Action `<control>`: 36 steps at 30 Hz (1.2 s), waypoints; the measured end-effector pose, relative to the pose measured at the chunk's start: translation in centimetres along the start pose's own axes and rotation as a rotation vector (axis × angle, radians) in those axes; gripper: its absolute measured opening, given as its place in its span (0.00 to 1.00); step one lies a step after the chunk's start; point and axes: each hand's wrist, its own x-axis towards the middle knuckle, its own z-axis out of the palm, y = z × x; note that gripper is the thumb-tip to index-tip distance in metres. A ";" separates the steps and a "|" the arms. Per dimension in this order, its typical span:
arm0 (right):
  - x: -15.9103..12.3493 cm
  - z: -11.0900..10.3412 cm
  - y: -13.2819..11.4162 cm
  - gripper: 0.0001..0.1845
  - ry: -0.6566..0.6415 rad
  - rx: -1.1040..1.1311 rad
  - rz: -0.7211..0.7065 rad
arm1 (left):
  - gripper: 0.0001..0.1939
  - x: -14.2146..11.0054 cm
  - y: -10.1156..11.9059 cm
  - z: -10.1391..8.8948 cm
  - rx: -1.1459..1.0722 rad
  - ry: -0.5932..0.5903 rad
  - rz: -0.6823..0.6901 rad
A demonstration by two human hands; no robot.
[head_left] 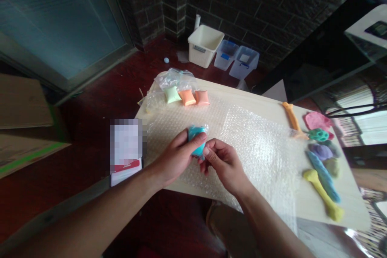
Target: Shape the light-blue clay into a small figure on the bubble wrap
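My left hand (175, 157) is closed around a small clear packet of blue modelling clay (196, 147), with the thumb laid across its front. At the packet's lower right corner, the thumb and forefinger of my right hand (225, 165) pinch the wrapper's edge. Both hands are over bubble wrap (256, 149) spread on the table. Beyond them lie three more packets in a row: a pale green packet (172, 95), an orange packet (188, 97) and a salmon-pink packet (202, 98).
Shaped clay pieces lie along the table's right side, among them a yellow bone shape (323, 195), a blue stick (324, 175) and an orange stick (290, 116). A clear plastic bag (175, 78) sits at the far left corner. Bins, including a white basket (202, 54), stand on the floor behind.
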 end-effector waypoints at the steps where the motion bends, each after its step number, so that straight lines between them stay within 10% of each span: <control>1: 0.0 -0.1 -0.1 0.15 -0.022 0.018 0.011 | 0.15 0.0 0.1 0.0 -0.014 -0.006 0.004; 16: -0.2 0.2 -0.5 0.13 -0.038 -0.093 0.015 | 0.16 -0.2 0.2 -0.3 -0.023 -0.046 -0.012; 26: -1.0 -0.1 -1.6 0.10 0.100 -0.361 0.047 | 0.14 0.0 -0.5 -1.2 0.406 0.097 0.152; 36: -0.3 -0.5 -1.8 0.11 0.032 -0.106 0.258 | 0.15 -0.2 -0.2 -1.4 0.332 0.083 0.123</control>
